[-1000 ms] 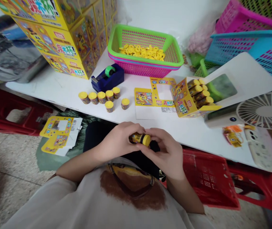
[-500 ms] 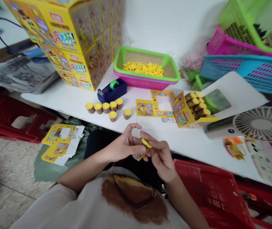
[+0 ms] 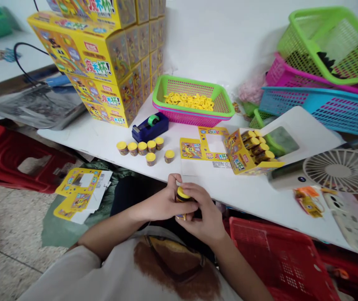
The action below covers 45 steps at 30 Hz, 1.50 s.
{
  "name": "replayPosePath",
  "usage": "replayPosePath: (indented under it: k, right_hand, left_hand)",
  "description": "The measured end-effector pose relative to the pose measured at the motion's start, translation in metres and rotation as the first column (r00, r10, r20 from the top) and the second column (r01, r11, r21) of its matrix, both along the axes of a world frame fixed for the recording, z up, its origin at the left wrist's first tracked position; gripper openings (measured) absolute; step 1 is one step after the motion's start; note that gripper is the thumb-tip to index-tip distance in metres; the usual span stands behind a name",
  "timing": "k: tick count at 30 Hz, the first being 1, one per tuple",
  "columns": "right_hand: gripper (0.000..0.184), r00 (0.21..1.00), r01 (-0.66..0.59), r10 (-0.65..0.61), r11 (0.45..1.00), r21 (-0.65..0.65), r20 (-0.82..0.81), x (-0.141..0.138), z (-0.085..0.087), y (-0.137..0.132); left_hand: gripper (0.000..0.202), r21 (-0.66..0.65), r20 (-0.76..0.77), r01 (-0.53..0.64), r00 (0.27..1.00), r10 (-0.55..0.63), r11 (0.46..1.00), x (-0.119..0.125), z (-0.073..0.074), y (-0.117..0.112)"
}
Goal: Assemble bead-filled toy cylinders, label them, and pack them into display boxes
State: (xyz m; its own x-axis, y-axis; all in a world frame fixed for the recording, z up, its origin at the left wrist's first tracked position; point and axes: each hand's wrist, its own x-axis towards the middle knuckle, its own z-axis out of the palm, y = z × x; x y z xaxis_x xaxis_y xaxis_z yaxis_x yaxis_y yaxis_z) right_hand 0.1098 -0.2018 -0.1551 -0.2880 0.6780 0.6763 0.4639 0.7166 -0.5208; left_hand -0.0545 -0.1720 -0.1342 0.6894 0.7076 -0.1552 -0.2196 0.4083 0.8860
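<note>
Over my lap, at the table's front edge, my left hand (image 3: pixel 165 203) and my right hand (image 3: pixel 206 214) are closed together round a small printed cup with a yellow lid (image 3: pixel 183 193). The lid tilts up towards me, with a dark band under it. Fingers hide most of the cup's body. Just beyond my hands stand a single yellow-lidded cup (image 3: pixel 169 156), another cup (image 3: pixel 150 159) and a row of the same cups (image 3: pixel 142 148). To the right, an opened yellow display box (image 3: pixel 238 156) holds several such cups lying on their sides. Flat printed box card (image 3: pixel 191 149) lies beside it.
Stacked yellow boxes (image 3: pixel 97 62) stand at the back left, near a blue tape dispenser (image 3: pixel 150 127). A green basket (image 3: pixel 223 109) holds small yellow pieces. A fan (image 3: pixel 338 170) and piled baskets (image 3: pixel 317 106) are on the right. A red crate (image 3: pixel 269 251) sits below the table edge.
The cup has been turned more upright, its lid now facing up. My right fingers have wrapped closer round it. The camera view has tipped slightly up.
</note>
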Motion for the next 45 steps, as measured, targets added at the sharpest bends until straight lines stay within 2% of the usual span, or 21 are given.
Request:
replayPosePath:
  k: [3,5,6,8,11,13,15,18,23,27,32,36,42,45]
  right_hand:
    - [0.061,0.988,-0.108,0.109,0.994,0.01,-0.112,0.0,-0.003,0.001]
    - [0.059,0.994,-0.086,0.09,0.994,0.068,-0.064,0.0,-0.004,0.004]
    - [0.057,0.999,-0.051,0.052,0.993,0.105,-0.013,0.001,-0.005,0.005]
    - [0.05,0.996,0.043,-0.06,0.976,0.213,0.073,0.001,-0.005,0.008]
    - [0.04,0.978,0.133,-0.185,0.91,0.392,0.097,-0.002,-0.005,0.009]
    - [0.03,0.975,0.143,-0.203,0.886,0.441,0.091,-0.005,-0.005,0.009]
    - [0.021,0.972,0.157,-0.216,0.883,0.443,0.087,-0.007,-0.004,0.008]
    - [0.014,0.967,0.166,-0.236,0.871,0.463,0.096,-0.007,-0.001,0.008]
    - [0.017,0.977,0.003,-0.102,0.883,0.47,0.185,-0.002,0.009,0.012]
    - [0.023,0.975,-0.008,-0.093,0.893,0.451,0.202,-0.005,0.012,0.017]
    - [0.027,0.974,-0.013,-0.086,0.902,0.432,0.209,-0.018,0.009,0.022]
    - [0.033,0.978,-0.043,-0.05,0.903,0.427,0.203,-0.028,0.011,0.029]
    - [0.042,0.973,-0.12,0.018,0.893,0.434,0.232,-0.04,0.015,0.043]
    - [0.039,0.968,-0.147,0.031,0.878,0.457,0.25,-0.045,0.014,0.05]
  left_hand:
    - [0.054,0.1,-0.007,0.038,0.999,-0.037,0.994,-0.005,0.004,-0.001]
    - [0.05,0.181,-0.055,0.02,0.998,-0.01,0.983,-0.007,0.006,-0.001]
    - [0.049,0.244,-0.093,-0.017,0.995,0.041,0.97,-0.007,0.006,-0.001]
    - [0.047,0.422,-0.181,-0.099,0.965,0.191,0.901,-0.007,0.007,-0.001]
    - [0.04,0.673,-0.274,-0.106,0.883,0.38,0.732,-0.005,0.008,-0.001]
    - [0.034,0.755,-0.283,-0.08,0.856,0.433,0.651,-0.004,0.009,-0.003]
    - [0.029,0.791,-0.27,-0.08,0.844,0.464,0.606,-0.003,0.009,-0.006]
    - [0.028,0.797,-0.285,-0.075,0.829,0.482,0.6,-0.004,0.011,-0.008]
    - [0.028,0.785,-0.352,0.033,0.845,0.402,0.618,-0.011,0.014,-0.005]
    - [0.024,0.795,-0.407,0.063,0.794,0.452,0.604,-0.017,0.009,-0.003]
    - [0.023,0.786,-0.376,-0.013,0.783,0.495,0.618,-0.028,-0.006,-0.003]
    - [0.014,0.81,-0.333,-0.073,0.76,0.558,0.582,-0.037,-0.014,-0.001]
    - [0.019,0.832,-0.314,-0.093,0.735,0.602,0.547,-0.047,-0.008,0.007]
    - [0.021,0.846,-0.292,-0.109,0.724,0.625,0.522,-0.053,-0.011,0.01]
